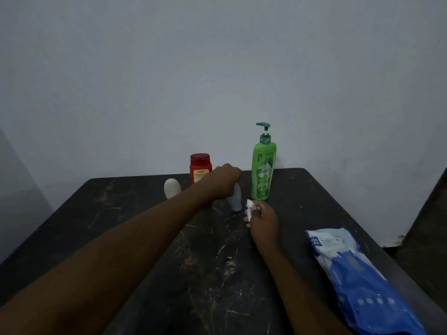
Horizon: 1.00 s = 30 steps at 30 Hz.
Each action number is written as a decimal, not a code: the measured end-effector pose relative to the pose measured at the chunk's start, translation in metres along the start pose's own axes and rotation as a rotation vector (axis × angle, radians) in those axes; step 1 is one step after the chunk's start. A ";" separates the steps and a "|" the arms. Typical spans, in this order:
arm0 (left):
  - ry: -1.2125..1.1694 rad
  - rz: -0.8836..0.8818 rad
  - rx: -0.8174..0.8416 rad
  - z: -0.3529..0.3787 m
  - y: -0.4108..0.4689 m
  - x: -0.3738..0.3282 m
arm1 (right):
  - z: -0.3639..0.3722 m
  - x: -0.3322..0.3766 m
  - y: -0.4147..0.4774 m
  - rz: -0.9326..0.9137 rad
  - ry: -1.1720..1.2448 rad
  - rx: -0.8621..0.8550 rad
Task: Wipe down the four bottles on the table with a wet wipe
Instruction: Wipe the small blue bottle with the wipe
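My left hand grips the top of a small pale grey bottle standing on the dark table. Just right of it, my right hand pinches a crumpled white wet wipe, close to the bottle's base. A tall green pump bottle stands upright behind them at the right. At the back, partly hidden by my left hand, is a red bottle with a red cap. A small white rounded bottle stands at the left.
A blue and white wet wipe pack lies at the table's right front. A plain wall rises directly behind the table's far edge. The floor drops away dark to the right of the table.
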<state>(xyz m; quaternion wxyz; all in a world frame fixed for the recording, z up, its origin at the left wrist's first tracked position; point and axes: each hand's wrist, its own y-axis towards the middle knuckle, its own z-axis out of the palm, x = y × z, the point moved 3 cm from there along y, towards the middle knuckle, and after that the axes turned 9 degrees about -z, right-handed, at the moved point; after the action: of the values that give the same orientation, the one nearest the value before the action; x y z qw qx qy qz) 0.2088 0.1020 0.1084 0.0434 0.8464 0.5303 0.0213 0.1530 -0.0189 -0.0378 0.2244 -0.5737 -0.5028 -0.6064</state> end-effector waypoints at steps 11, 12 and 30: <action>-0.614 -0.066 0.091 0.010 -0.091 0.037 | -0.023 0.027 -0.009 0.087 0.313 -0.106; -0.670 -0.082 0.105 0.016 -0.099 0.040 | -0.024 0.029 -0.011 0.094 0.309 -0.083; -0.971 -0.233 -0.021 0.072 -0.160 0.005 | -0.037 0.070 -0.126 0.309 0.394 0.360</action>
<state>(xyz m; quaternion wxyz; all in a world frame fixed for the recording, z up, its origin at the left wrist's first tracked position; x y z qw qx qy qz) 0.0731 0.1722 0.0208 0.2959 0.6934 0.5395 -0.3748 0.0119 0.0202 -0.0115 0.5052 -0.4658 -0.4557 -0.5658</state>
